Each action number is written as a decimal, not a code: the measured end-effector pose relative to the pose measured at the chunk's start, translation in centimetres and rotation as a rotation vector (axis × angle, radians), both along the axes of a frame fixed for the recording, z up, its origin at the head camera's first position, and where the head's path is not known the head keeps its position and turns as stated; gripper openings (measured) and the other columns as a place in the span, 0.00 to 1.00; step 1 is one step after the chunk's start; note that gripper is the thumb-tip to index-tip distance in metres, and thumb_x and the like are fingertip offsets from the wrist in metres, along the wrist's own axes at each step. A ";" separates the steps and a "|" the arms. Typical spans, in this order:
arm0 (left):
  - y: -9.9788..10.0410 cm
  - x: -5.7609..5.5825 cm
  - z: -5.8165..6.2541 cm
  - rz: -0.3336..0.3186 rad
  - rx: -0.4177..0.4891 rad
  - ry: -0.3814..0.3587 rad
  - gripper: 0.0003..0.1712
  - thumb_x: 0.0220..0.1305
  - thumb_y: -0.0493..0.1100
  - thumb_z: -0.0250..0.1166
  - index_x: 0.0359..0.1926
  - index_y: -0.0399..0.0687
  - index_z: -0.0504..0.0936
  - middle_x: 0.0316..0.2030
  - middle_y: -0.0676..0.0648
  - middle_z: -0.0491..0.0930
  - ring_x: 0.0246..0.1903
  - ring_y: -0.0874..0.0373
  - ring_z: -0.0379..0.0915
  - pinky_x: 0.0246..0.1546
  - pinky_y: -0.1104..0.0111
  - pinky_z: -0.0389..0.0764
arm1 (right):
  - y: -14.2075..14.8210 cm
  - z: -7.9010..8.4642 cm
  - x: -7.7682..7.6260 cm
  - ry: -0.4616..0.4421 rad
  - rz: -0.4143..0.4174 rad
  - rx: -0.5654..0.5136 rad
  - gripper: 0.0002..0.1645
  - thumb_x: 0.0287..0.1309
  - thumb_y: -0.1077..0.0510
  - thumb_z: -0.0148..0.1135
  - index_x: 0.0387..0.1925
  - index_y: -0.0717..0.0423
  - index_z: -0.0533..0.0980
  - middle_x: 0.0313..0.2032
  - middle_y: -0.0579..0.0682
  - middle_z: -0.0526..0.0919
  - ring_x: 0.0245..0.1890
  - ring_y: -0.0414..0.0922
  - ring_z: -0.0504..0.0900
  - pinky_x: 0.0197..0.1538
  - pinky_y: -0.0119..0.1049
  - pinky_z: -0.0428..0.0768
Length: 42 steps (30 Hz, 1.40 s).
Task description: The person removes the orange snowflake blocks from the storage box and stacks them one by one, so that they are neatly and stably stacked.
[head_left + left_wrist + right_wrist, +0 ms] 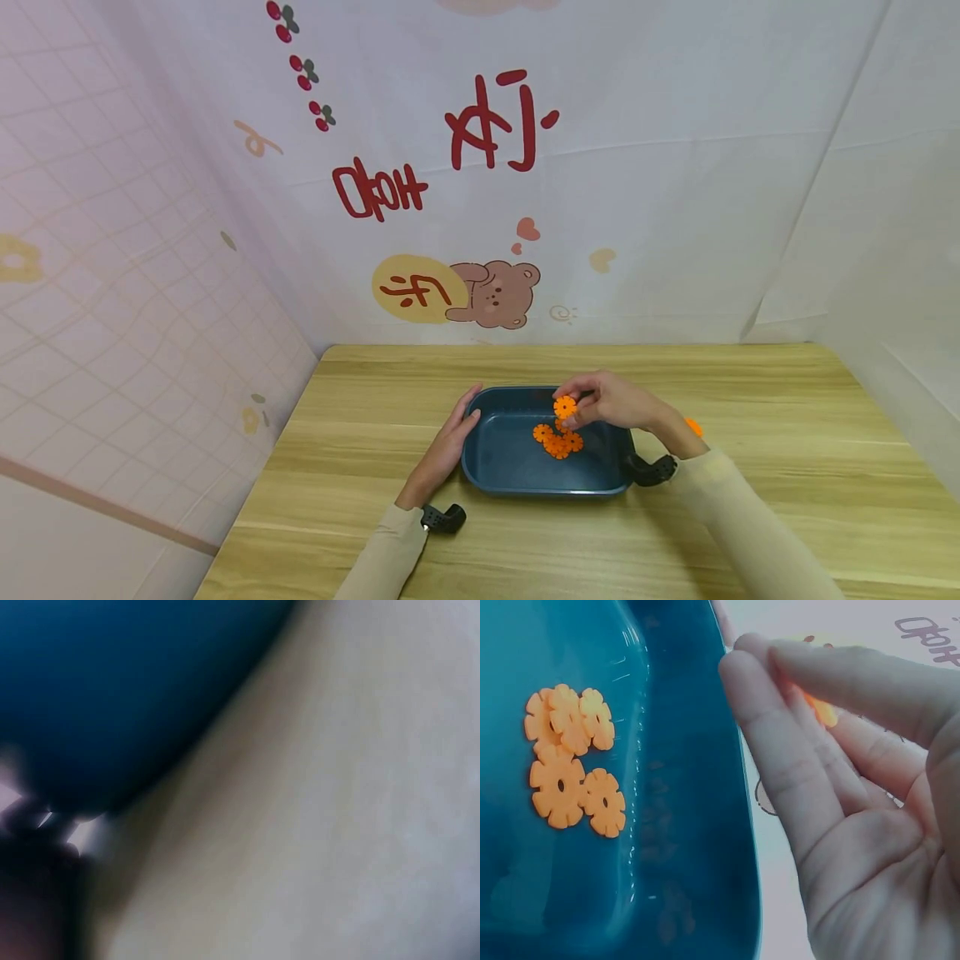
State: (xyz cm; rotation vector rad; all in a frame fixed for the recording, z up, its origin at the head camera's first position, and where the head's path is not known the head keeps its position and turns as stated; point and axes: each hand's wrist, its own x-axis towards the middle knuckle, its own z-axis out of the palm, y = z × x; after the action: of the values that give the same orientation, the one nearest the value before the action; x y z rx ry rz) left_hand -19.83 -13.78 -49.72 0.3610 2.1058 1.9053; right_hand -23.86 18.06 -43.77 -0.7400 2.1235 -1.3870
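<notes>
A dark blue rectangular tray (517, 490) stands on the wooden table, with several orange notched building discs (557, 446) lying together on its floor. Over its far right part, my right hand (611, 402) pinches another orange notched disc (565, 407) between thumb and fingers. In the right wrist view, a sliver of the held disc (823, 709) shows behind the fingers, beside the tray wall (697, 787). At the tray's left end, my left hand (452, 433) rests with fairly straight fingers along the outside and the thumb at the rim. The left wrist view is blurred.
On the table (795, 433), right of the tray, lies another orange piece (693, 427), partly hidden behind the right forearm. A printed cloth backdrop (645, 208) rises at the table's back edge. Black wrist cameras (651, 469) sit on both wrists, the right one close by the tray's right end.
</notes>
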 end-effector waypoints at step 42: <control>-0.1 -1.2 -3.0 0.039 -0.017 0.013 0.30 0.81 0.49 0.43 0.79 0.55 0.51 0.78 0.53 0.45 0.77 0.54 0.35 0.75 0.49 0.40 | 10.6 -1.8 3.3 0.339 -0.333 0.079 0.17 0.64 0.55 0.66 0.53 0.49 0.76 0.31 0.50 0.72 0.25 0.44 0.69 0.27 0.34 0.68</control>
State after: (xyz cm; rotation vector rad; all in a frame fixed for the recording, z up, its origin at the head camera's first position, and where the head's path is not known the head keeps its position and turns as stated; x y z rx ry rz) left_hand -20.99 -13.89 -52.70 0.3316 2.1516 1.9100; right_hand -20.54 28.66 -45.56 -0.6480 2.6485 -1.4092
